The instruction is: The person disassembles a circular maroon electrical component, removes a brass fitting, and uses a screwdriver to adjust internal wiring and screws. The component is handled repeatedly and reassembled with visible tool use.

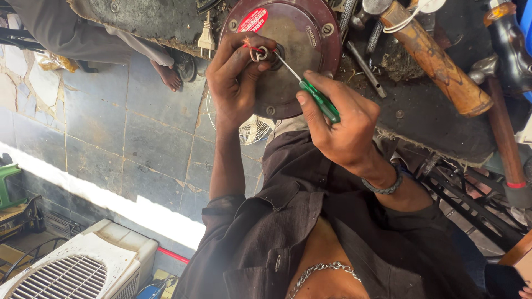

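A round, dark brown metal motor housing (288, 66) with a red sticker lies on a grimy workbench (438, 119). My left hand (237, 69) rests on the housing and pinches a small loop of reddish wire (258, 52) at its centre hole. In my right hand (341, 124) is a green-handled screwdriver (318, 99), its thin shaft pointing up-left, the tip at the wire loop by my left fingers. A bracelet sits on my right wrist.
Wooden-handled hammers (438, 61) and metal rods (366, 69) lie on the bench at the upper right. A white plug (206, 37) hangs by the housing. Another person's bare foot (168, 76) stands on the tiled floor upper left. A white air cooler (77, 266) sits lower left.
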